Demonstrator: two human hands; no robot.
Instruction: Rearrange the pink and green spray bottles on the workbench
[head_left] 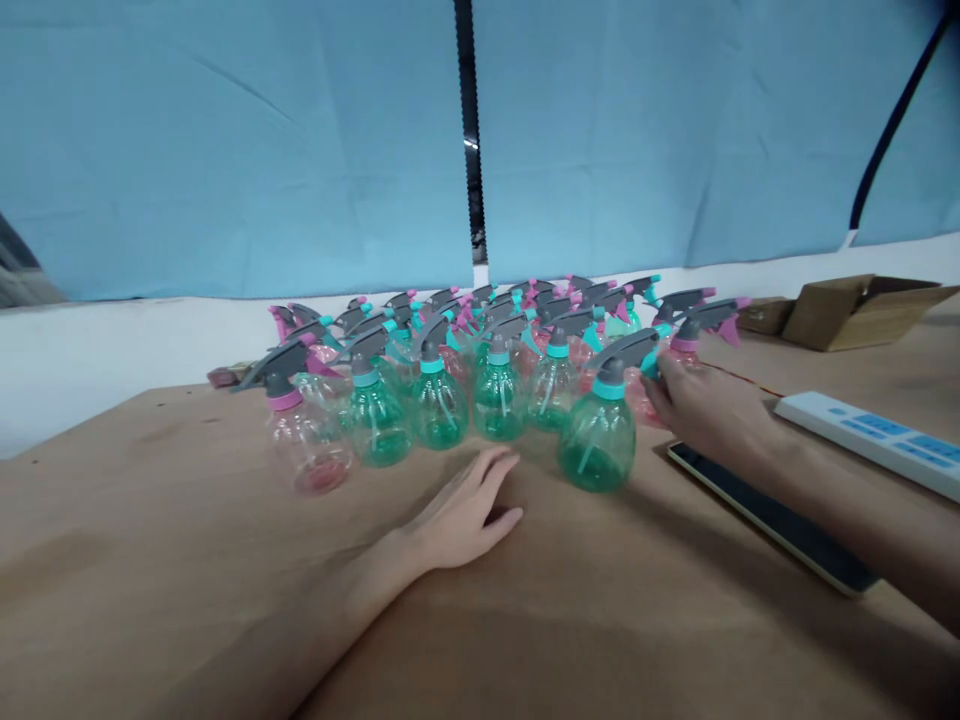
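Rows of clear spray bottles with grey heads stand close together on the table. My right hand (pixel 705 405) is closed at the teal trigger end of a green spray bottle (pixel 598 445) at the front right. That bottle stands upright; my fingertips are partly hidden. My left hand (pixel 466 510) lies open on the wooden table, fingers stretched out, holding nothing. Just beyond it stand another green spray bottle (pixel 498 402) and a further green one (pixel 441 408). A pink-collared spray bottle (pixel 307 445) is at the front left.
Under my right forearm lies a black phone (pixel 772 515). A white power strip (pixel 874 435) sits at the right, with a thin cable behind it. An open cardboard box (pixel 840 315) is at the back right. Blue sheeting (pixel 300 150) hangs behind the wooden table (pixel 150 540).
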